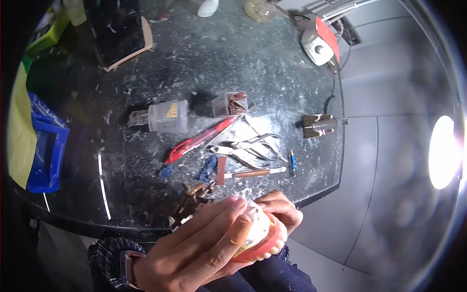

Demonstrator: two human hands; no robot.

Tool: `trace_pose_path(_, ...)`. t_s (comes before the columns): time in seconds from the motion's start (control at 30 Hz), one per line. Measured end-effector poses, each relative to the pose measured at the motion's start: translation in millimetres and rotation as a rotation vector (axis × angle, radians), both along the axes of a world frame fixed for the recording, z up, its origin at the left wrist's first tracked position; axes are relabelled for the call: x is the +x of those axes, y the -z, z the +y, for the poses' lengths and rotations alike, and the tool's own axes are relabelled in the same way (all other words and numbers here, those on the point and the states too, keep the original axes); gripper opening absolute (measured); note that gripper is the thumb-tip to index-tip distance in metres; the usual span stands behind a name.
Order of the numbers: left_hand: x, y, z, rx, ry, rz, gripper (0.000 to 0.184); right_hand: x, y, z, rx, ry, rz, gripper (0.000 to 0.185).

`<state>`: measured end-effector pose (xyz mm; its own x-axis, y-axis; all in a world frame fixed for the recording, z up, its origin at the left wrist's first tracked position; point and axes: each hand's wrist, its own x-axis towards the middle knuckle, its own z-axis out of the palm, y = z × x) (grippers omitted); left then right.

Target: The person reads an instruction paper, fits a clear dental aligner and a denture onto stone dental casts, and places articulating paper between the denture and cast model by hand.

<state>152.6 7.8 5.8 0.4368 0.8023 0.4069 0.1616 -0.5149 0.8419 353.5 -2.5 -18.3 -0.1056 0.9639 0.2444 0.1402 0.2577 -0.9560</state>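
Over my lap, near the table's front edge, both hands grip a denture (265, 246) with a pink base and a row of pale teeth. Whitish plaster-like material (258, 224) fills its inner side. My left hand (204, 248) is closed on it from the left, thumb and fingers against the pale part. From the right, the bent fingers of my right hand (282, 209) press on its upper edge; part of that hand is hidden behind the piece. Beside my left fingers, a brown metal frame with screws (189, 197) lies at the table edge, partly covered by the hand.
On the dusty dark table (272, 73) lie pliers (255, 146), a red-handled tool (199, 141), a wooden-handled spatula (255, 173), a brown strip (221, 170) and a blue pen-like stick (293, 163). Behind stand a plastic cup (165, 117), a clear box (221, 105) and a control unit (316, 48).
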Motion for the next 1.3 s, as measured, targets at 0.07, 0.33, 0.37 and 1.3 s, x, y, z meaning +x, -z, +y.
trace_pose_path(0.07,1.1,-1.3,-0.5,0.009,0.009,0.030,0.064,0.6,1.8,-2.4,-0.015,0.016,0.028,0.033)
trace_pose_path(0.33,0.7,-5.4,1.9,-0.008,0.024,0.109,0.065,1.8,-0.3,-0.8,-0.048,-0.009,0.090,0.033)
trace_pose_path(0.37,0.2,-4.2,1.3,-0.010,0.020,0.097,0.066,2.2,0.6,0.0,-0.033,-0.017,0.075,0.033)
trace_pose_path(1.3,-16.1,20.5,1.8,-0.561,-0.128,-0.421,0.091,-54.9,-13.3,35.2,0.211,0.034,-0.269,0.039)
